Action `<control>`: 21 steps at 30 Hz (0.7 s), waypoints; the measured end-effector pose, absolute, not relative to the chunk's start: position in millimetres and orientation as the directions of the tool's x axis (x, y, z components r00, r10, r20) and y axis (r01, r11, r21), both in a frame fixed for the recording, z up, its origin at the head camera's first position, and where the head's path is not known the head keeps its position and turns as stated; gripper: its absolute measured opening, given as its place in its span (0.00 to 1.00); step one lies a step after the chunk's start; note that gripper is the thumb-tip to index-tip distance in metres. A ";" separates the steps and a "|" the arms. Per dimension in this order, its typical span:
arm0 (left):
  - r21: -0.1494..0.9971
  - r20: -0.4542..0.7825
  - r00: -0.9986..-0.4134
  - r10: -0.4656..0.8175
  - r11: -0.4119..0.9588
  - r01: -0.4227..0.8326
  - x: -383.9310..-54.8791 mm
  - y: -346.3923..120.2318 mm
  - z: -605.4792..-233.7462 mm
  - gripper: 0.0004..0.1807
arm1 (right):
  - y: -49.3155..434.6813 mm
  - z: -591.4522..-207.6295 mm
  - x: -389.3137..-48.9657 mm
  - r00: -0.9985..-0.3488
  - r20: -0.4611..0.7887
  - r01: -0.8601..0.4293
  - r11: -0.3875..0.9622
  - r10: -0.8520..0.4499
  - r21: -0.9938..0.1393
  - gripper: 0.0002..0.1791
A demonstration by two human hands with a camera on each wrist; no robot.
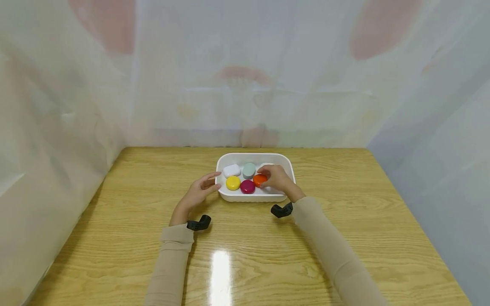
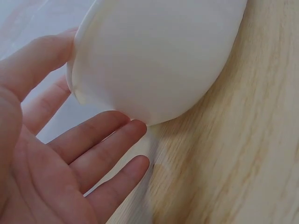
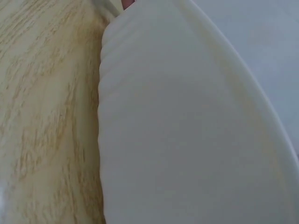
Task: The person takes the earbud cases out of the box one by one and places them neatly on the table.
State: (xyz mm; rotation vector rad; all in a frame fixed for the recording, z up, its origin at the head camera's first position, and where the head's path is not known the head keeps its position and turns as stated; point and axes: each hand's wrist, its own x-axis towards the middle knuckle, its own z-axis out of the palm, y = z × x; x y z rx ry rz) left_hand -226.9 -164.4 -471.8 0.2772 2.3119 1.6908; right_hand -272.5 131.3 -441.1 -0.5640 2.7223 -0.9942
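Observation:
A white oblong tub (image 1: 252, 198) stands on the table. Inside it lie a glossy yellow disc (image 1: 233, 183), a magenta disc (image 1: 247, 187), a pale green cylinder (image 1: 249, 170) and a white rounded block (image 1: 232, 171). My right hand (image 1: 278, 177) reaches in over the tub's right side and pinches an orange disc (image 1: 260, 180). Behind those fingers another white piece (image 1: 266, 164) is mostly hidden. At the tub's left end my left hand (image 1: 199, 191) touches the rim with thumb and fingers apart. Seen from the left wrist, its fingers (image 2: 100, 156) are loosely extended against the outer wall.
The wooden table (image 1: 245, 272) extends around the tub on all sides. Pale printed sheeting (image 1: 245, 114) hangs along its back and both sides. Each wrist carries a black camera mount, one at the left cuff (image 1: 199, 222) and one at the right (image 1: 281, 210).

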 end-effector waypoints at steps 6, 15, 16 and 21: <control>0.959 -0.107 -0.947 0.305 0.284 -0.017 -225.1 -163.6 -469.9 0.30 | 132.4 -440.0 -272.9 -0.906 -0.089 -0.266 0.717 -0.415 -0.644 0.23; 0.958 -0.121 -0.947 0.298 0.284 -0.033 -225.3 -163.5 -472.7 0.30 | 131.7 -443.0 -274.3 -0.895 -0.139 -0.259 0.747 -0.424 -0.612 0.24; 0.959 -0.121 -0.947 0.297 0.282 -0.034 -225.0 -163.5 -472.4 0.30 | 131.8 -442.8 -274.2 -0.896 -0.136 -0.259 0.746 -0.423 -0.613 0.24; 0.959 -0.110 -0.948 0.297 0.281 -0.023 -225.3 -163.1 -471.1 0.30 | 133.0 -440.4 -272.8 -0.901 -0.102 -0.272 0.733 -0.421 -0.623 0.25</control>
